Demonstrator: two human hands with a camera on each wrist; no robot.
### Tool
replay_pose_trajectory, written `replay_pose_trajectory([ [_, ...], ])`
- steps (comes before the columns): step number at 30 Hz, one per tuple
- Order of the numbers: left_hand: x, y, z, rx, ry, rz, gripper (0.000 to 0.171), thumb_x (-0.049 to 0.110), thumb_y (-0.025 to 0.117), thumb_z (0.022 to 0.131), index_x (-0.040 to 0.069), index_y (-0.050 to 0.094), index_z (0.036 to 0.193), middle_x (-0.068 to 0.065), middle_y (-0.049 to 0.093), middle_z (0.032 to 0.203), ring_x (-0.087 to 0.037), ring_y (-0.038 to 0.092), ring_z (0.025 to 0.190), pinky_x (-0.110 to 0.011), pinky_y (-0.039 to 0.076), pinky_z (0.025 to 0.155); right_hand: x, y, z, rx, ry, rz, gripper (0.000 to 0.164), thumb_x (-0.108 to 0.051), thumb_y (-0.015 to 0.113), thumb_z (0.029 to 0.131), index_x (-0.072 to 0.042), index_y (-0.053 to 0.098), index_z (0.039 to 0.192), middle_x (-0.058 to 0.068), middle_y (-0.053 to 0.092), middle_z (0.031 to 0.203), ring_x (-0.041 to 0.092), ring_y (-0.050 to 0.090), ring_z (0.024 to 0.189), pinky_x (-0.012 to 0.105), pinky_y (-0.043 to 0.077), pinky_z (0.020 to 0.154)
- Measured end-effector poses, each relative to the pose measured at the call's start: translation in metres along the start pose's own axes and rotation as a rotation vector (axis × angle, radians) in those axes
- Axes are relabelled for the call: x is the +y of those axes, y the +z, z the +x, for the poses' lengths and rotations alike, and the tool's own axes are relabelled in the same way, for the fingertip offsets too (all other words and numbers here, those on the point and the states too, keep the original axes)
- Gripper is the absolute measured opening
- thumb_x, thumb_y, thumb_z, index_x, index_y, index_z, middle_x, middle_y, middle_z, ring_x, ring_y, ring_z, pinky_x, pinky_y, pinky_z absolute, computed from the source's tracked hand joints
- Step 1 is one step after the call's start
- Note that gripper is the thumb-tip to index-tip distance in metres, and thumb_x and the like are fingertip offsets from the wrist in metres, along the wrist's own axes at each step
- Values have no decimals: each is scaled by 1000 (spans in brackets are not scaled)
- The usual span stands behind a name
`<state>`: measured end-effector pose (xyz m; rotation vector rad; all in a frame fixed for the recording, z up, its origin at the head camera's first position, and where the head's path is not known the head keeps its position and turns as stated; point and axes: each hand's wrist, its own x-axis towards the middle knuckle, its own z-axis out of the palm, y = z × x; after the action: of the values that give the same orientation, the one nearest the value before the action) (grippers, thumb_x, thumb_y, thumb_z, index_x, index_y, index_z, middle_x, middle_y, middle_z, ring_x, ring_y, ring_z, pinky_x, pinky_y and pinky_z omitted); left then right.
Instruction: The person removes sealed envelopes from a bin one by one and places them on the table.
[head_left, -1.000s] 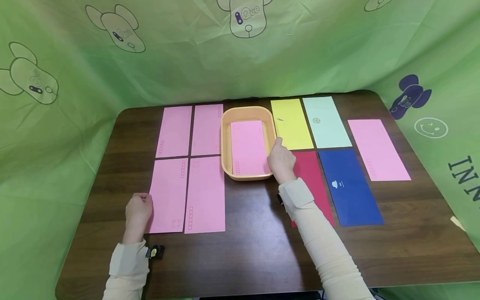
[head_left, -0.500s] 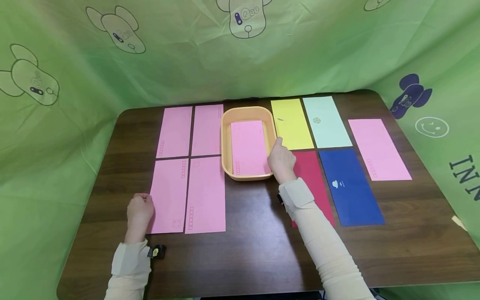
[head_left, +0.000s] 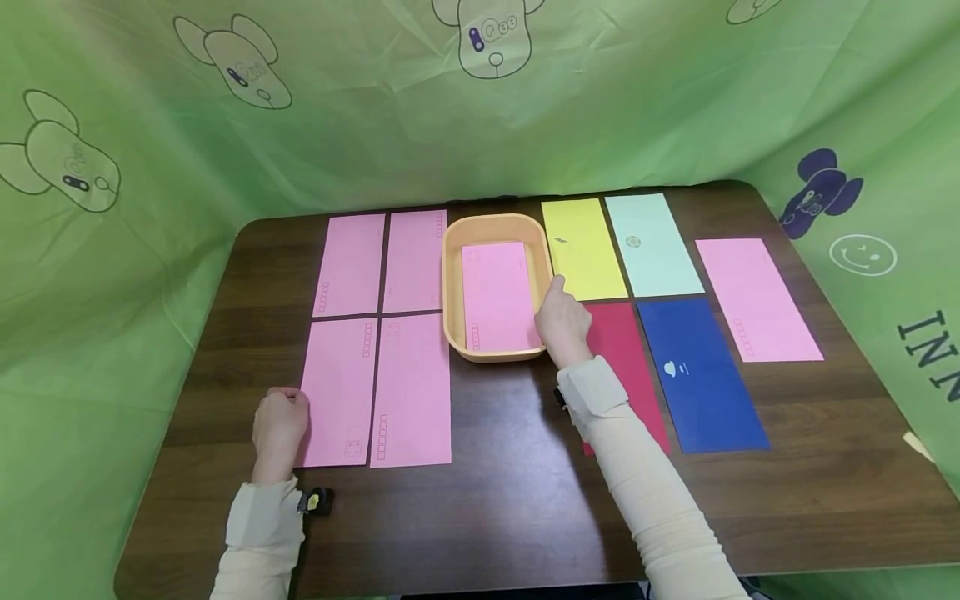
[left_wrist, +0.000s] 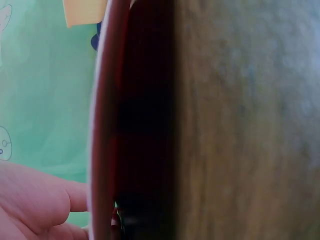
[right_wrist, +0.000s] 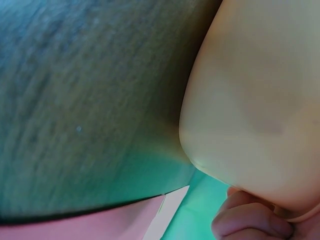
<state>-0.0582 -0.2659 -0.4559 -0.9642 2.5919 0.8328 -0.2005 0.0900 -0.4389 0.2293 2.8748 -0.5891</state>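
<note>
My left hand (head_left: 280, 425) pinches the left edge of the nearer left pink envelope (head_left: 337, 392). In the left wrist view, the thumb side of that hand (left_wrist: 37, 202) meets the envelope's edge (left_wrist: 98, 120), with other fingertips partly hidden behind it. On the other side, my right hand (head_left: 562, 321) grips the right rim of a shallow orange plastic tray (head_left: 497, 354). A pink envelope (head_left: 498, 292) lies inside the tray. From the right wrist, the fingers (right_wrist: 250, 217) look curled against the tray's wall (right_wrist: 255, 95).
More pink envelopes (head_left: 348, 262) (head_left: 411, 387) lie in rows left of the tray. To the right are yellow (head_left: 585, 246), mint (head_left: 654, 242), red (head_left: 626, 367) and blue (head_left: 701, 383) envelopes, plus a pink envelope (head_left: 757, 300). Green printed cloth (head_left: 375, 150) hangs around the dark wooden table (head_left: 495, 500).
</note>
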Motion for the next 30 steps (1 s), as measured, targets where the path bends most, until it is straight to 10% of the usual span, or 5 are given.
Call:
replay_pose_trajectory([
  [30,3,-6,-3,20,51,-27,46,20,29,98,-12,53,120,-36,50,126,-48,50,113,-55,42,90,0,0,2,-22,19,5,36,-9,43,94,-1,35,128,17,62,81,31,63,72,39,46,59],
])
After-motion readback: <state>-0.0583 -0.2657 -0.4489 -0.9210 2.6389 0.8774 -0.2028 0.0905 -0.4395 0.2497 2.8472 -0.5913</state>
